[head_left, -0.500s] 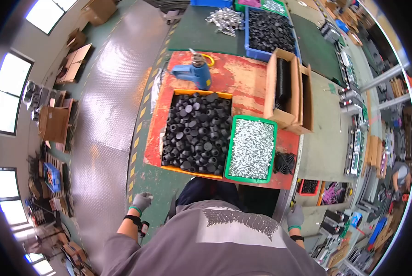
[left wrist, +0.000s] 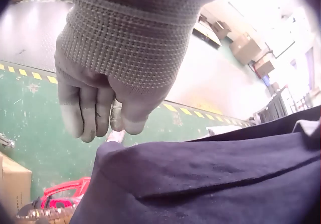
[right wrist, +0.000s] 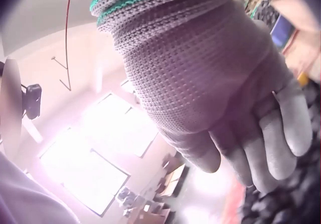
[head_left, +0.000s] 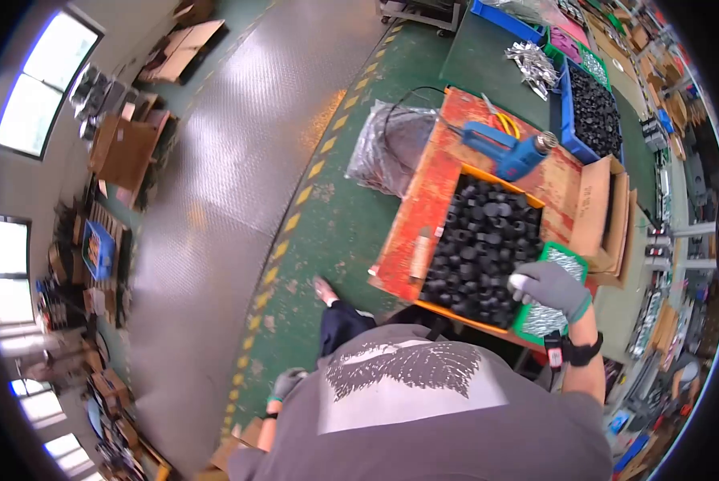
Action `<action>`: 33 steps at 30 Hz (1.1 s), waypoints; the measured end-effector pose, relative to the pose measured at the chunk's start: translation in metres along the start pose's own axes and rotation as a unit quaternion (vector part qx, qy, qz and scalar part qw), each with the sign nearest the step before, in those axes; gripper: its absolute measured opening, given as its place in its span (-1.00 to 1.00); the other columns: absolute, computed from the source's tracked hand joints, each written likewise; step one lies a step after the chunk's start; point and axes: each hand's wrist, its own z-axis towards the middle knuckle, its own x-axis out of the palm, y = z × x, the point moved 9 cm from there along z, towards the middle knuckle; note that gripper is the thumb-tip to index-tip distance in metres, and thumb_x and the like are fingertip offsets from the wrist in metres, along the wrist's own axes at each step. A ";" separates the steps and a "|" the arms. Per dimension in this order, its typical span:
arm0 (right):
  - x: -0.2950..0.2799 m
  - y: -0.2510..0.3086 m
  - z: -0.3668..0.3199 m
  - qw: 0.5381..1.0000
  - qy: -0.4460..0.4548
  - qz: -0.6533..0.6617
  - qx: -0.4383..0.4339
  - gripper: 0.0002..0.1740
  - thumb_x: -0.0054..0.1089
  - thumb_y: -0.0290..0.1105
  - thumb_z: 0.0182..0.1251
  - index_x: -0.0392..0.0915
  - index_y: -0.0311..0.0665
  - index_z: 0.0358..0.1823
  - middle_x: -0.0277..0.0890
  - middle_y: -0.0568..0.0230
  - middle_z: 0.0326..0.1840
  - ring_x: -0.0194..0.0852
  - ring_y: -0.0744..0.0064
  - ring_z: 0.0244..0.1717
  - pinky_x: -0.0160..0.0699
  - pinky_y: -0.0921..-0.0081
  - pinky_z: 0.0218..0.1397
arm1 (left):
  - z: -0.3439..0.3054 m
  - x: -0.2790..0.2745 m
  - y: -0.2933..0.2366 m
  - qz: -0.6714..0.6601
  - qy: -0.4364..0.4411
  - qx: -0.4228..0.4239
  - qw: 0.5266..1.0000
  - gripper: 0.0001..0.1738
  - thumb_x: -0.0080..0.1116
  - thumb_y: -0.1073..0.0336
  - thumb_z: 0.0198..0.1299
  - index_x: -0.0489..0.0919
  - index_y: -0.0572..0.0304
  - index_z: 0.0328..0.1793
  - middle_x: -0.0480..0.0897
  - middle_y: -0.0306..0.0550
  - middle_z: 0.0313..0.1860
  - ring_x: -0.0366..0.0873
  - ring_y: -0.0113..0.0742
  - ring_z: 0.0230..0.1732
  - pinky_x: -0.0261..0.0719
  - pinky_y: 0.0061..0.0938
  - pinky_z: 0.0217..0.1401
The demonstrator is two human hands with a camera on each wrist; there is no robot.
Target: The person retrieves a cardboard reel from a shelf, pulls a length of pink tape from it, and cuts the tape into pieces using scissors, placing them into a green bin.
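My gloved right hand (head_left: pixel 550 289) hovers above a green tray (head_left: pixel 523 333) of small silver metal pieces (head_left: pixel 542 322), with its fingertips towards an orange tray (head_left: pixel 462 318) heaped with black rubber caps (head_left: pixel 480 248). Seen from the right wrist, the fingers (right wrist: pixel 273 148) are relaxed and hold nothing. Low at my left side hangs the gloved left hand (head_left: pixel 287 383). Its fingers (left wrist: pixel 88 113) droop loosely beside dark trousers (left wrist: pixel 200 179) in the left wrist view, with nothing in them.
A blue heat gun (head_left: pixel 520 156) lies on the red worn tabletop (head_left: pixel 407 232) behind the orange tray. Cardboard boxes (head_left: pixel 596 204) stand at its right. Beyond is a blue bin (head_left: pixel 568 120) of black parts. A plastic bag (head_left: pixel 379 148) lies beyond the table's left edge.
My right hand has come up from beside the body to over the green tray. The head view has turned left, so the table appears further right. The left hand stays low.
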 end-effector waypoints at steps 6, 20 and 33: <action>0.148 0.186 0.118 0.979 0.120 -0.104 -0.130 -0.60 0.01 -0.06 0.38 0.62 -0.26 -0.16 0.62 -0.02 -0.28 0.61 0.02 -0.18 0.54 0.22 -0.07 | 0.016 -0.188 0.105 -0.153 -0.054 -0.179 0.970 -0.71 0.21 0.32 0.26 0.62 0.19 0.08 0.67 -0.18 -0.27 0.61 -0.37 -0.25 0.61 -0.43 -0.17; 0.184 0.209 0.238 0.995 -0.099 -0.013 -0.008 -0.64 0.08 -0.03 0.32 0.63 -0.09 -0.07 0.67 0.12 -0.20 0.63 0.04 -0.12 0.56 0.16 -0.03 | 0.239 -0.367 -0.174 0.059 0.092 -0.074 0.991 -0.65 0.27 0.36 0.20 0.61 0.20 0.13 0.68 -0.11 -0.27 0.63 -0.39 -0.42 0.57 -0.52 -0.38; -0.081 0.296 0.485 0.960 -0.265 0.042 -0.087 -0.63 0.08 -0.05 0.29 0.65 -0.17 -0.16 0.64 -0.03 -0.22 0.61 -0.03 -0.12 0.54 0.15 -0.02 | 0.533 -0.456 -0.504 0.039 0.049 0.006 0.998 -0.65 0.16 0.25 0.33 0.58 0.22 0.18 0.64 -0.20 -0.30 0.58 -0.46 -0.35 0.56 -0.54 -0.37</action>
